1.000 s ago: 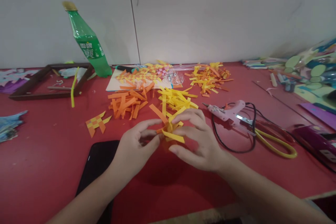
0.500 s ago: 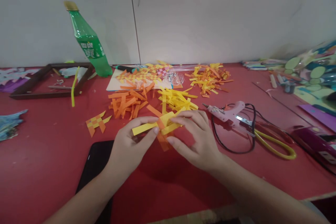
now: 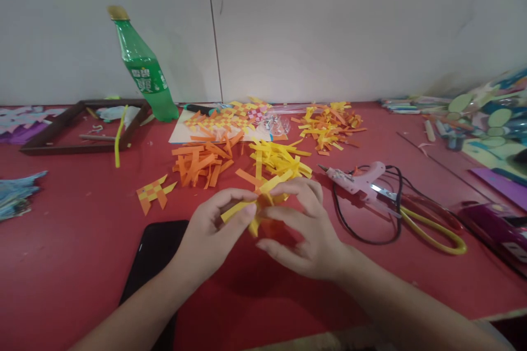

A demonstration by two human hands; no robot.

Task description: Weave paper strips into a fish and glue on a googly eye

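Observation:
Between my hands is a small weave of yellow and orange paper strips (image 3: 236,210), held above the red table. My left hand (image 3: 218,225) pinches it between thumb and fingers, with a yellow strip end jutting out toward the left. On its other side, my right hand (image 3: 304,225) has its fingertips at the strips, its thumb apart below; the fingers partly hide the weave. Just beyond lie a pile of yellow paper strips (image 3: 275,156) and a pile of orange paper strips (image 3: 197,162). A finished-looking woven paper fish (image 3: 153,193) rests to the left.
A black phone (image 3: 154,252) lies by my left forearm. At right are a pink glue gun (image 3: 362,181) with a black cord and yellow-handled scissors (image 3: 436,233). A green bottle (image 3: 148,77) and a dark frame (image 3: 69,149) stand at the back left.
The woven strips have turned and tilted in my hands, and the orange end that pointed down is now hidden or moved. My right fingers have shifted over the weave.

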